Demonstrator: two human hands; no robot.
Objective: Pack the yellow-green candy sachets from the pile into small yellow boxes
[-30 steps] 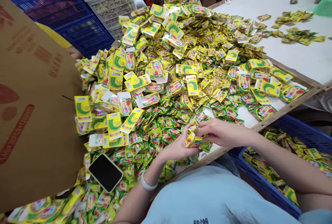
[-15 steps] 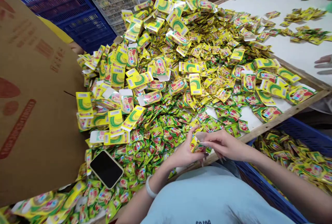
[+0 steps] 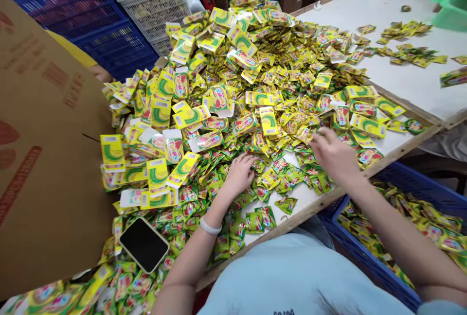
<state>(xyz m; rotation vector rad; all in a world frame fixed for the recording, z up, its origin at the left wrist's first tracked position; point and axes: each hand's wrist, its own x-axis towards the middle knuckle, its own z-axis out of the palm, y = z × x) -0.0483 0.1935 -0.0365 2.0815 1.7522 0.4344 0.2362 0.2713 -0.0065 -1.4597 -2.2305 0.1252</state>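
My left hand (image 3: pixel 240 175) rests on the heap of green candy packets (image 3: pixel 204 198), its fingers and thumb apart over them. Farther right, my right hand (image 3: pixel 337 157) hovers at the near edge of the pile, close to small yellow cartons (image 3: pixel 368 125). Its fingers are bent together and slightly blurred; whatever they hold is hidden. Several loose green packets (image 3: pixel 254 222) lie on the white tabletop between my arms. Yellow packets (image 3: pixel 292 77) are heaped behind, with more cartons (image 3: pixel 189 115) strewn on top, some with raised flaps.
A phone (image 3: pixel 144 244) lies on the packets at left, beside a big cardboard box (image 3: pixel 47 159). A wooden rim (image 3: pixel 314 208) edges the table. Below it at right stands a blue crate (image 3: pixel 365 256) of packets. Stacked crates (image 3: pixel 109 45) and a green basket (image 3: pixel 454 11) are farther back.
My hands have parted: the left went left onto the green packets, the right forward and right. The carton they held together is no longer between them. The view has shifted slightly right.
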